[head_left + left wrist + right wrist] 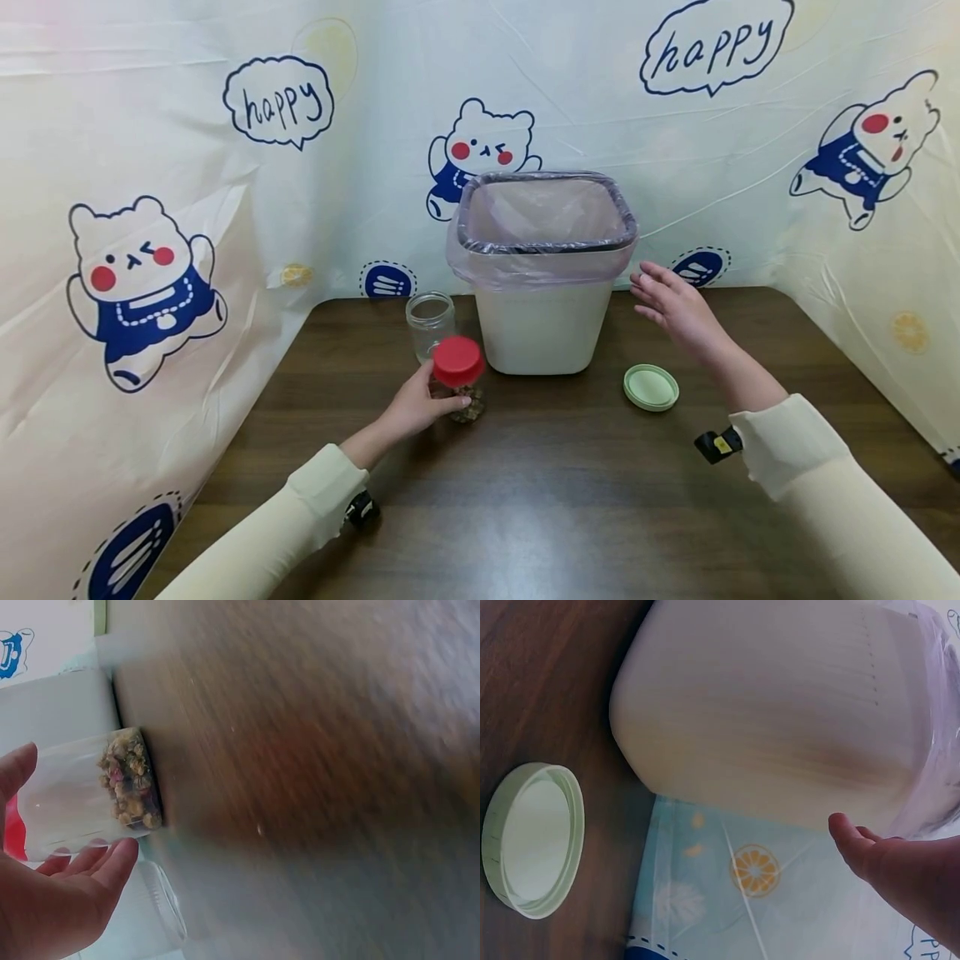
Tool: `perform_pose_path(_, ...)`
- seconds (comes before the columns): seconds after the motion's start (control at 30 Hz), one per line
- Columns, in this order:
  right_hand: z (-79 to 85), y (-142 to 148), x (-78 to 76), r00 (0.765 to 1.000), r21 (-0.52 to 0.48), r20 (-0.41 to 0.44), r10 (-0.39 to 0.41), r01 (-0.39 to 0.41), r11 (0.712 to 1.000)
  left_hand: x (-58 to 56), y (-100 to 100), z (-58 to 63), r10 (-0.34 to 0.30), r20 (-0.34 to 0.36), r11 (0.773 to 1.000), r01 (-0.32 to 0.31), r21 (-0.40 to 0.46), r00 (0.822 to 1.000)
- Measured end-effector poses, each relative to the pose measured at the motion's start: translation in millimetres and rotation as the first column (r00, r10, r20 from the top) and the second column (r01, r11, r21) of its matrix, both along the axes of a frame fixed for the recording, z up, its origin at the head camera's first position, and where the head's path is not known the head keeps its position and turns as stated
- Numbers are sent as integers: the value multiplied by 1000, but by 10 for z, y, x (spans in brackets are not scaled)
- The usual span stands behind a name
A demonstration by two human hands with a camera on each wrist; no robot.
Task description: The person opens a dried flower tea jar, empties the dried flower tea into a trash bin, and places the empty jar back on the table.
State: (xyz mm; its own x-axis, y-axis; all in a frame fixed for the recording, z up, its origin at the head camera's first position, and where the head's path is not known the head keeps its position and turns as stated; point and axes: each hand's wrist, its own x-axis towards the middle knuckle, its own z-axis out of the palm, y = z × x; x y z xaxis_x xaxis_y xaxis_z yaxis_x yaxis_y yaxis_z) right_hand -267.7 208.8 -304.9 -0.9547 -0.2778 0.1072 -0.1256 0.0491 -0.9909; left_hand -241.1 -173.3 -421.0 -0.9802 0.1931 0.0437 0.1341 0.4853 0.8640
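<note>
My left hand [414, 407] grips a clear jar [64, 791] with a red lid [458, 360], thumb on one side and fingers on the other. Dried flower buds [129, 780] fill the lower part of this jar, which stands upright at the table. Just behind it is an open glass jar [430, 321] without a lid. My right hand [677, 307] is raised beside the bin, its fingers loosely extended and holding nothing. Below that hand a light green lid [651, 388] lies on the table, its hollow side up in the right wrist view.
A pale bin [543, 329] lined with a translucent purple bag [540, 268] stands at the back of the brown wooden table [525, 500]. A printed curtain [360, 192] hangs behind and along both sides.
</note>
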Motion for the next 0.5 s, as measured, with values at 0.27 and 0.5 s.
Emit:
perform_pose_path(0.27, -56, -47, 114, 1000, 52, -21, -1, 2, 999, 22, 84, -14, -34, 9, 999, 34, 25, 999)
perform_pose_path(0.5, -115, -112, 188, 999, 89, -48, -2, 6, 996, 60, 179, -20, -78, -22, 995, 79, 57, 997)
